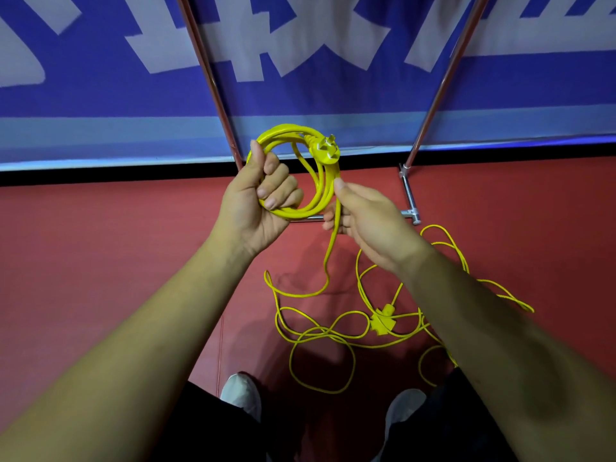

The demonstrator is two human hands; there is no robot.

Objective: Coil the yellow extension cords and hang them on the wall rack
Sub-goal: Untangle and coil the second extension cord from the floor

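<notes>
My left hand (256,198) grips a small coil of yellow extension cord (301,208) held up in front of me, with its plug (326,151) at the coil's upper right. Beside it, my right hand (366,216) pinches the strand that runs down off the coil to the floor. The loose yellow cord (320,335) lies in tangled loops on the red floor below, around a yellow multi-way socket (383,321). My right forearm hides part of those loops.
A metal rack's two slanted legs (213,81) and its floor foot bar (409,195) stand just ahead, against a blue and white banner (333,95). My two shoes (241,393) are at the bottom, close to the loose loops.
</notes>
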